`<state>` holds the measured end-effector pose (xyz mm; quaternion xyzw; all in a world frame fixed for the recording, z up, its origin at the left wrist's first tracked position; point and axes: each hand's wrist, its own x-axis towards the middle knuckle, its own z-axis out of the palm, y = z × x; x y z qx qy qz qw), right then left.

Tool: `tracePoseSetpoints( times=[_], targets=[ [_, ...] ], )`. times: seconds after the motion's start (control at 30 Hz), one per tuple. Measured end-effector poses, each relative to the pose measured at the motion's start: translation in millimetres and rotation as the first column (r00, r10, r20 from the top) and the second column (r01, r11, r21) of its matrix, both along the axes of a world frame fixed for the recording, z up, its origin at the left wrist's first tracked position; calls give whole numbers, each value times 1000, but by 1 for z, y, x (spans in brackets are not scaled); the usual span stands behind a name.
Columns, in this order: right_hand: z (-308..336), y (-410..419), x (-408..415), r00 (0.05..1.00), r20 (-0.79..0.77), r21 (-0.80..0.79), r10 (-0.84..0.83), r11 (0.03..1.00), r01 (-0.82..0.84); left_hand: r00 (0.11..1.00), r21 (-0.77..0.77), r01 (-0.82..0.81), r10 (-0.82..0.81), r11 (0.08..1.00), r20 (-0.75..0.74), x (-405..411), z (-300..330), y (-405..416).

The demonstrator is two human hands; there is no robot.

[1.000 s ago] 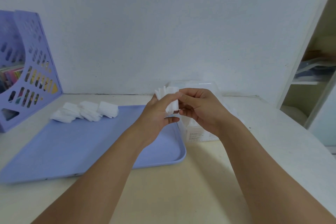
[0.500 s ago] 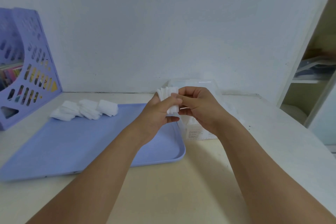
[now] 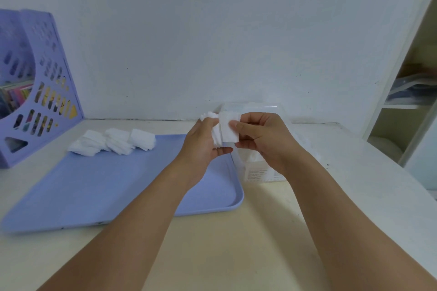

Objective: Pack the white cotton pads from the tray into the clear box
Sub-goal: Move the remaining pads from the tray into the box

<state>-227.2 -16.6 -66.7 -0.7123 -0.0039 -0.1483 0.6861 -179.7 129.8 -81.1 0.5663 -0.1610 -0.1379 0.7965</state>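
Both hands, left hand [image 3: 203, 139] and right hand [image 3: 264, 139], hold one stack of cotton pads [image 3: 225, 129] above the clear box [image 3: 260, 170]; three piles [image 3: 113, 142] lie on one tray [image 3: 118, 184].

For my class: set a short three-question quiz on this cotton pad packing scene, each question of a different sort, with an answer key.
1. True or false: both the left hand and the right hand hold the stack of cotton pads.
2. Where do the loose cotton pads lie?
A. at the far left corner of the blue tray
B. inside the purple file holder
C. on the shelf at the right
3. Fill in: the clear box stands just to the ___ of the tray.

Key: 1 true; 2 A; 3 right.
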Motion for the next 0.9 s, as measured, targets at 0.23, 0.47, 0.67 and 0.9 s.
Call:
tracePoseSetpoints(
  times=[0.23, 0.47, 0.67, 0.9],
  targets=[
    [6, 1, -2, 926, 206, -133, -317, 928, 347, 999, -90, -43, 40, 995, -26, 1, 3, 2],
    [2, 20, -5, 959, 238, -360, -155, 903, 236, 995, -33, 100, -99, 994, 22, -5, 0, 0],
    [8, 10, -9, 995, 92, -445, 33, 895, 12, 977, -16, 166, -166, 986, -131, -7, 4, 6],
    [-1, 10, -6, 984, 107, -670, 141, 742, -33, 910, 10, 378, -369, 926, -188, -16, 8, 11]
  ],
)
